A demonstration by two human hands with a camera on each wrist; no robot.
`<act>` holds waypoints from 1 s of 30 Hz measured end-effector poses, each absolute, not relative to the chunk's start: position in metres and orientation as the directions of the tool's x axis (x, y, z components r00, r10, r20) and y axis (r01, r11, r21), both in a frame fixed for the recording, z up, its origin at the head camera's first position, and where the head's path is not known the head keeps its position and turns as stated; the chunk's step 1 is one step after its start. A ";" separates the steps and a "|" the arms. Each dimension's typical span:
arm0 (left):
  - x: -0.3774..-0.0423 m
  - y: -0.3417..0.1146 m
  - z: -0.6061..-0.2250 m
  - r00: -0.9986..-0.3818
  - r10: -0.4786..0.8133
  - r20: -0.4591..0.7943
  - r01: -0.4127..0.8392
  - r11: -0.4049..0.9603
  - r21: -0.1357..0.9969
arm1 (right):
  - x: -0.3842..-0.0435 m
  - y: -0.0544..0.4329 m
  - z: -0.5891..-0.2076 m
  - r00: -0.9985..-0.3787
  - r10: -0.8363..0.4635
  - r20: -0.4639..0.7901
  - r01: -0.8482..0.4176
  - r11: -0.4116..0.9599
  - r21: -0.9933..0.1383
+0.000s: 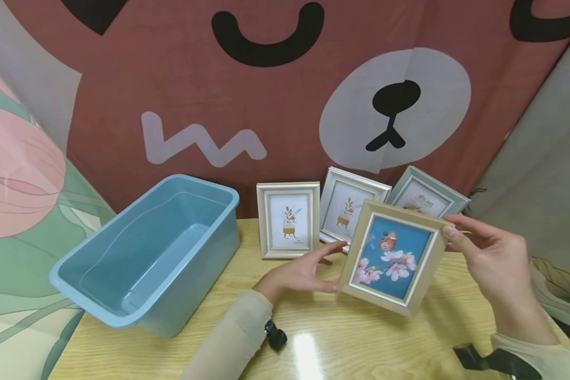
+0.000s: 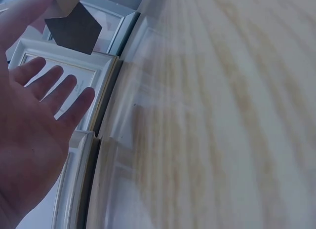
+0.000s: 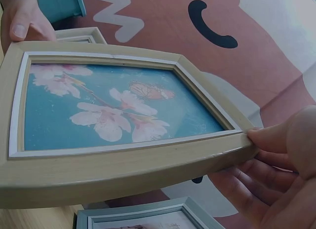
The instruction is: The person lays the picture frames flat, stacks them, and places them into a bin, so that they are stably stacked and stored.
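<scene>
A tan photo frame (image 1: 425, 285) with a blue picture of pink blossoms and a butterfly is tilted above the table. My right hand (image 1: 501, 261) pinches its upper right corner, thumb on the front and fingers behind, as the right wrist view also shows. By the lower left edge is my left hand (image 1: 301, 272), its thumb tip at the frame and its other fingers extended and apart from it. The left wrist view shows that hand (image 2: 37, 120) with spread fingers. Behind the tan frame stand a silver photo frame (image 1: 330, 195) and a grey-green photo frame (image 1: 458, 203), both partly hidden.
A champagne-coloured photo frame (image 1: 265, 221) stands upright left of the silver one. Farther left, a blue plastic bin (image 1: 214, 248) sits on the wooden table (image 1: 356, 348). A printed curtain (image 1: 275, 100) hangs directly behind the table.
</scene>
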State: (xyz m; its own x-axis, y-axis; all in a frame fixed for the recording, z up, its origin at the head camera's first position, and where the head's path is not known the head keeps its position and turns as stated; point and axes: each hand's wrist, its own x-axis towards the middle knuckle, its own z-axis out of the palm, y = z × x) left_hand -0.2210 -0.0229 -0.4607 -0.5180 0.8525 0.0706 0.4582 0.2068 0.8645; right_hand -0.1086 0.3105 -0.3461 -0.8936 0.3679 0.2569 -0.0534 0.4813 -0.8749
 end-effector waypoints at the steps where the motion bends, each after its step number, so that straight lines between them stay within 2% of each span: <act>1: -0.222 -0.023 -0.461 -0.512 0.856 0.065 0.447 0.201 0.872 | -0.109 0.310 -0.346 -0.893 0.368 0.259 -0.058 0.476 -0.877; 13: -0.226 -0.021 -0.460 -0.456 0.890 0.032 0.362 0.153 0.919 | -0.109 0.305 -0.348 -0.900 0.364 0.240 -0.028 0.502 -0.865; 22: -0.227 -0.020 -0.460 -0.422 0.906 0.025 0.366 0.145 0.919 | -0.110 0.304 -0.350 -0.895 0.347 0.281 -0.075 0.503 -0.861; 30: -0.224 -0.021 -0.459 -0.441 0.898 0.010 0.363 0.168 0.917 | -0.111 0.304 -0.352 -0.896 0.336 0.290 -0.097 0.489 -0.867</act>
